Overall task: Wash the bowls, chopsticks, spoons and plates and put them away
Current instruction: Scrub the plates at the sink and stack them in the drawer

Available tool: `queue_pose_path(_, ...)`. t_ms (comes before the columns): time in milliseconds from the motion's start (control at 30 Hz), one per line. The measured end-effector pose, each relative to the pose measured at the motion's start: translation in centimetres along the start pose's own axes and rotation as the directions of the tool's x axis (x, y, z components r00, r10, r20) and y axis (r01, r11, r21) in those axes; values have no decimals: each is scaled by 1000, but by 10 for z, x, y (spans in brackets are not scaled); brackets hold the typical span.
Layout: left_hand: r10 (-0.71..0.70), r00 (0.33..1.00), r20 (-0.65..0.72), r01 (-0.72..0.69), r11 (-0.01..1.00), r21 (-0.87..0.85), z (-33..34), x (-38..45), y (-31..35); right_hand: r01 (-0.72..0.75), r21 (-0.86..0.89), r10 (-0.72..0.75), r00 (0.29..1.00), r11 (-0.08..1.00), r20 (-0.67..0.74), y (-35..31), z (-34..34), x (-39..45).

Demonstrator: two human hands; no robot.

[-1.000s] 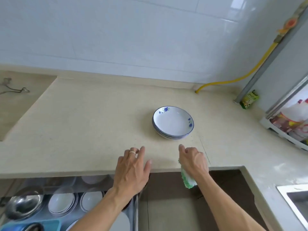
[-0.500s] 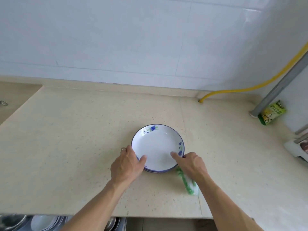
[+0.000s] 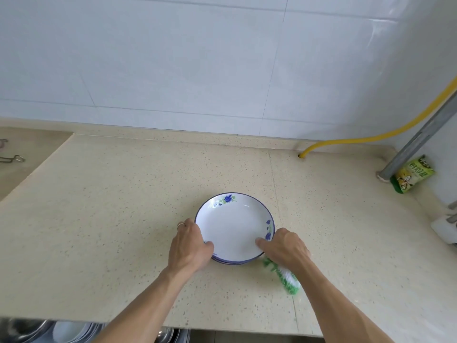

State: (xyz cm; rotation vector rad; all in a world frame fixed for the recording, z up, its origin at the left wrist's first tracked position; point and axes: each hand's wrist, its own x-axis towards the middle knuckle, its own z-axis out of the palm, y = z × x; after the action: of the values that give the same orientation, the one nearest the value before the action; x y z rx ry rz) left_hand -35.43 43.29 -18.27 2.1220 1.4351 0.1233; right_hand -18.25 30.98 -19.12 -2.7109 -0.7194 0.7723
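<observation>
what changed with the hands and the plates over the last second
Both hands reached forward from the counter edge: the left hand now grips the plates' near-left rim, the right hand the near-right rim. The plates stay on the counter; the green cloth stays under the right hand.

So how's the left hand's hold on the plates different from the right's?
The left hand holds only the plates, at their left rim; the right hand takes the right rim and also has a green cloth under it. The left wears a ring; the right shows none. Both thumbs lie over the rim.
</observation>
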Motion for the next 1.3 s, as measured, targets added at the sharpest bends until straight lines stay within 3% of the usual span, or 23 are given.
queue_pose_path(400,75,997,-1,-74,992,-105,-41,-58,14,-24,462,15,1000,886,22,20,-24,-70)
queue_pose_path(767,284,958,35,-276,950,-145,-62,-173,31,-91,652,159,986,752,-45,80,-43,-217)
queue_pose_path(933,356,931,79,-328,912,-244,-48,-234,64,-140,738,264,963,660,-54,139,-52,-282)
queue_pose_path(1133,374,909,182,-318,907,-275,-6,-302,113,-149,835,308,951,529,-25,227,-60,-320)
queue_pose_path(1233,350,909,226,-222,866,-449,26,-345,141,-158,859,324,946,487,-10,273,-66,-346)
queue_pose_path(1300,329,902,279,-98,786,-610,48,-374,161,-176,884,309,950,434,37,306,-65,-358)
